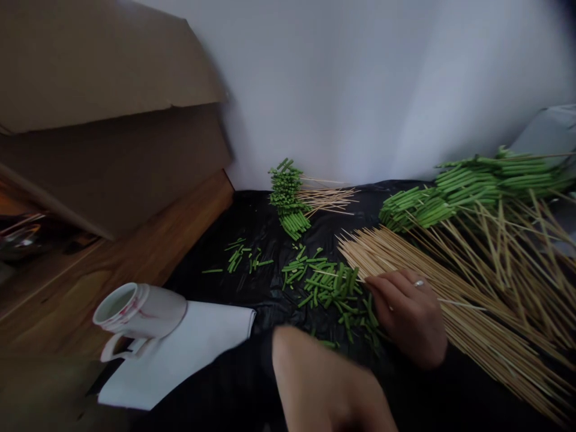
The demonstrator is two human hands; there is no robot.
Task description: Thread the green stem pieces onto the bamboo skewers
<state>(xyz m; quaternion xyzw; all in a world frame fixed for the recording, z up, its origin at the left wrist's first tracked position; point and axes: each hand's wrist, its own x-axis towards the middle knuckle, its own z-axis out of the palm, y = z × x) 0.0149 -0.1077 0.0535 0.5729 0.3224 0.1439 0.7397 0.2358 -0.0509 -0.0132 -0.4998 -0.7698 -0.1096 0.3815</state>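
My right hand (407, 312), with a ring on one finger, is closed in a pinch on a thin bamboo skewer (463, 305) that runs through it. The skewer's tip end lies over a loose heap of short cut green stems (330, 288). Under and beside that hand spreads a large bundle of bare bamboo skewers (490, 342). My left hand (328, 384) is low in front, blurred, its fingers turned down and hidden, so what it holds does not show. At the back, finished-looking skewers threaded with green stems (288, 198) lie stacked.
More skewers threaded with green stems (472, 186) are piled at the right by the pale wall. Black plastic sheeting (207, 240) covers the work surface. To the left are a white mug (157, 312) lying tilted on white paper (202, 336) and a cardboard box (112, 66).
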